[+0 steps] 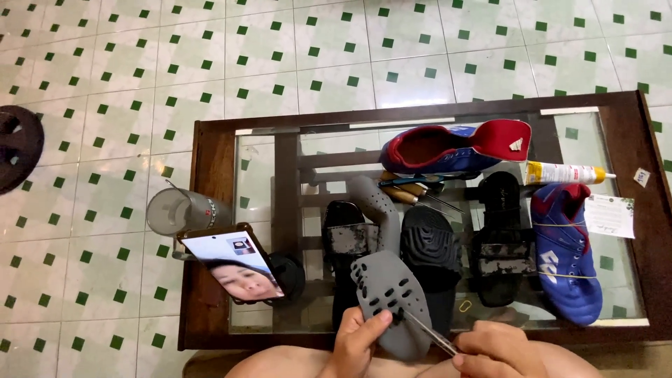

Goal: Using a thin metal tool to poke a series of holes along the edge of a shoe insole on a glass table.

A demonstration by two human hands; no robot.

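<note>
The left hand (355, 341) holds a grey clog (389, 302) with holes – its grip is closed around the shoe's near edge, low over the front of the glass worktop (257, 162). The right hand (492, 348) pinches a thin metal tool (428, 333), and the tip touches the clog. Behind lie black sandals (501, 238), a blue and red shoe (564, 256) and a glue tube (565, 173) – a phone (233, 264) stands on the left.

Both the left hand (357, 341) and the right hand (490, 350) are cut off at the wrist by the bottom edge. The dark round wheel-like object (17, 143) runs off the left edge. The thin metal tool's (428, 333) tip vanishes behind the grey perforated clog (388, 294), perhaps inside a hole.
</note>
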